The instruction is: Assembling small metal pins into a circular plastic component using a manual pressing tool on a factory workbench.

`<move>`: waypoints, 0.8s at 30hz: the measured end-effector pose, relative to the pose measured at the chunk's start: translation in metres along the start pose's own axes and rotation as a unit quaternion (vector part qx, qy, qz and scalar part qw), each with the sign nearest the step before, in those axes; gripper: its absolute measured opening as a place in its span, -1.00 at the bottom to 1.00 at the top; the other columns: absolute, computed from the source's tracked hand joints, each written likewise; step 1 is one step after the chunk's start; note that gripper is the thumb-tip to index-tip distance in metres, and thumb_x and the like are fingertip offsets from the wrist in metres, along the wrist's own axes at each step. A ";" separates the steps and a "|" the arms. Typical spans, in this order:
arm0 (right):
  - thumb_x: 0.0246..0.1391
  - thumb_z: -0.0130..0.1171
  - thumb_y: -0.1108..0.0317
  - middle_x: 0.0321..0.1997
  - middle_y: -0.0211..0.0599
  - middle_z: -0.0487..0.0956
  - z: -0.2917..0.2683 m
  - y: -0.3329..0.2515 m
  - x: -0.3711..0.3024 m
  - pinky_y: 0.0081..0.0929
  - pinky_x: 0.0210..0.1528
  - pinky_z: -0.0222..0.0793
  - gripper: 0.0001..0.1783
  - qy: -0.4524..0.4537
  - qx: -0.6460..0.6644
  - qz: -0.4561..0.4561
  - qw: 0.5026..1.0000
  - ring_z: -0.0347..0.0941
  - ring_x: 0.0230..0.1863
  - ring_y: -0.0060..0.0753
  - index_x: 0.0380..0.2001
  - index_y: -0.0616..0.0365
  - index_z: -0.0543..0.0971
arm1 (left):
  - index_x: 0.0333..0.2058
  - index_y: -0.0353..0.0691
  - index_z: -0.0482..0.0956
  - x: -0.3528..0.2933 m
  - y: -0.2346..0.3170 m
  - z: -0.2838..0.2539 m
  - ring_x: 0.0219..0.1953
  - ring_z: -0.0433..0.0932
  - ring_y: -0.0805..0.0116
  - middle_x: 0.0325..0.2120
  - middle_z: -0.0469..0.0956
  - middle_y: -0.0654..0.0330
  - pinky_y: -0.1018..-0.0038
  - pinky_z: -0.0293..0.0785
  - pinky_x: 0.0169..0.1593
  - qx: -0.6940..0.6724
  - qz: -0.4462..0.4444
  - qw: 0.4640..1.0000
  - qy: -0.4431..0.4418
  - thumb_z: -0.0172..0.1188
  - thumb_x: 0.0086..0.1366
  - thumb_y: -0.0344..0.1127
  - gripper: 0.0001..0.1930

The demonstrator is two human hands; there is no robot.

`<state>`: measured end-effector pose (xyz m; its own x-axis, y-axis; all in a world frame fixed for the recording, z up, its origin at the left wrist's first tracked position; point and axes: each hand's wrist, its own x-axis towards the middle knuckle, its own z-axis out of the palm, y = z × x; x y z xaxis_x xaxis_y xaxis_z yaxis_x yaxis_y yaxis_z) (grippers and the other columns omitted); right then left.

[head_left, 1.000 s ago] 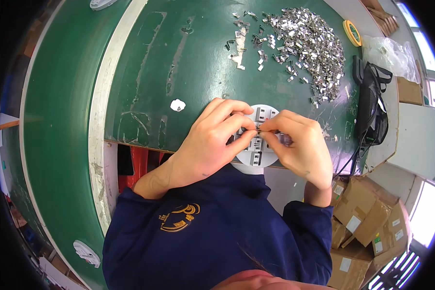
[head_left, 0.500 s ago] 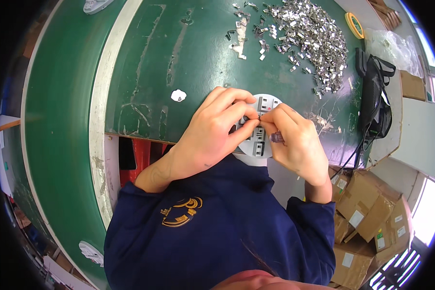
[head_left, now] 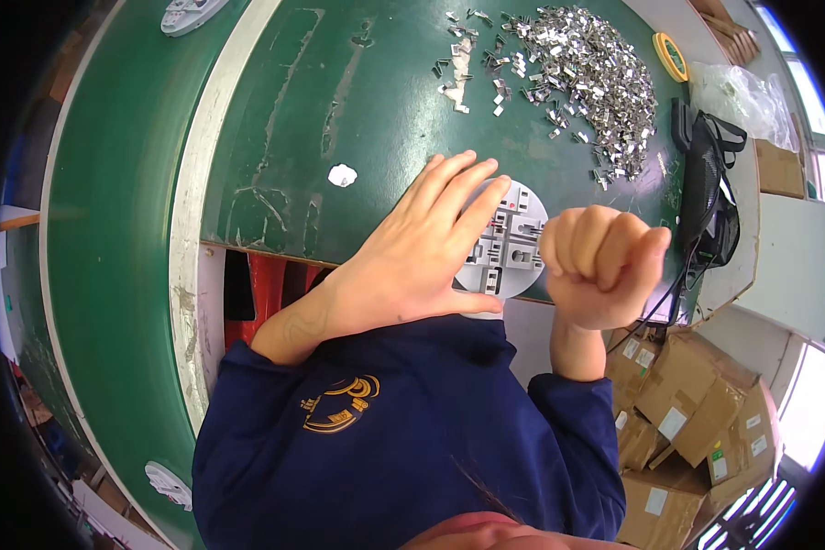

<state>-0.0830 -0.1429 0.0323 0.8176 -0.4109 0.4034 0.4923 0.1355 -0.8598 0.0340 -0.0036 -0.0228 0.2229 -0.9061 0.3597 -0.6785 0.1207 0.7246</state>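
Note:
A round light-grey plastic piece (head_left: 513, 280) with raised blocks, slots and small metal parts lies at the table's front edge. My left hand (head_left: 412, 243) is open, fingers stretched, laid along the left side of this piece with the thumb at its near edge. To the right of the piece, my right hand (head_left: 605, 266) is closed in a fist, raised and apart from it. Whatever the fist may hold is hidden by the fingers. Farther back on the table lies a big pile of small bent metal clips (head_left: 596, 82).
A green belt (head_left: 110, 247) with a pale rail (head_left: 197, 174) runs along the left, carrying white round pieces (head_left: 168, 486). A yellow tape roll (head_left: 671, 57), a black bag (head_left: 706, 192) and clear plastic (head_left: 742, 101) lie right. Cardboard boxes (head_left: 687, 385) stand lower right.
My left hand has gone from a pinch over the round piece to flat, outstretched fingers. My right hand has moved right, off the piece, and curled into a fist; the small purplish object under it no longer shows.

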 end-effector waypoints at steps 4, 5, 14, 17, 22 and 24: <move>0.48 -0.39 -0.03 -0.75 -0.47 0.16 0.000 0.010 -0.005 -0.52 -0.66 -0.01 -0.33 0.031 -0.040 0.012 0.999 -0.05 -0.72 -0.55 -0.75 0.02 0.13 | 0.31 -0.39 0.19 0.000 0.000 0.001 0.35 0.15 -0.12 0.28 0.22 -0.06 -0.06 0.05 0.41 0.022 -0.001 1.000 -0.022 0.52 -0.07 0.08 0.08; 0.48 -0.36 -0.01 -0.76 -0.47 0.15 0.000 0.010 -0.005 -0.51 -0.67 -0.01 -0.34 0.025 -0.042 0.007 0.999 -0.05 -0.73 -0.55 -0.76 0.02 0.13 | 0.31 -0.39 0.19 0.000 0.000 0.000 0.35 0.15 -0.12 0.27 0.23 -0.06 -0.06 0.04 0.41 0.022 -0.001 0.999 -0.023 0.51 -0.07 0.09 0.08; 0.42 -0.21 0.14 -0.82 -0.48 0.13 0.008 0.015 0.005 -0.47 -0.73 -0.05 -0.39 -0.039 -0.204 -0.037 0.978 -0.02 -0.81 -0.53 -0.79 0.03 0.13 | 0.25 -0.50 0.19 0.003 0.000 -0.002 0.30 0.19 -0.15 0.20 0.25 -0.16 -0.07 0.05 0.40 0.047 0.033 0.998 -0.025 0.48 -0.05 0.11 0.06; 0.37 -0.14 0.22 -0.82 -0.45 0.16 0.002 0.015 0.003 -0.46 -0.72 -0.05 -0.42 -0.036 -0.145 -0.043 0.988 0.01 -0.81 -0.51 -0.80 0.06 0.14 | 0.26 -0.49 0.19 0.002 0.000 -0.004 0.28 0.20 -0.15 0.20 0.25 -0.16 -0.05 0.10 0.38 0.033 0.015 0.999 -0.019 0.51 -0.06 0.05 0.05; 0.30 -0.05 0.35 -0.80 -0.38 0.20 -0.011 0.005 -0.005 -0.46 -0.70 -0.05 -0.47 -0.007 0.076 -0.060 0.995 0.02 -0.78 -0.50 -0.79 0.12 0.17 | 0.31 -0.35 0.22 -0.009 0.003 -0.017 0.31 0.20 -0.11 0.25 0.27 -0.07 0.07 0.12 0.39 -0.021 -0.014 1.000 0.005 0.59 -0.15 -0.04 0.09; 0.30 -0.05 0.35 -0.80 -0.39 0.20 -0.015 0.002 -0.007 -0.48 -0.70 -0.06 -0.48 -0.001 0.106 -0.077 0.991 0.00 -0.78 -0.51 -0.79 0.12 0.16 | 0.30 -0.32 0.26 -0.017 0.003 -0.040 0.28 0.24 -0.06 0.24 0.30 -0.05 0.15 0.19 0.35 0.043 -0.047 0.996 0.055 0.62 -0.20 -0.10 0.08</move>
<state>-0.0925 -0.1528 0.0234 0.7281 -0.4404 0.5253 0.6631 0.2583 -0.7025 0.0564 0.0283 -0.0033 0.3615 -0.8608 0.3583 -0.7070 -0.0026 0.7072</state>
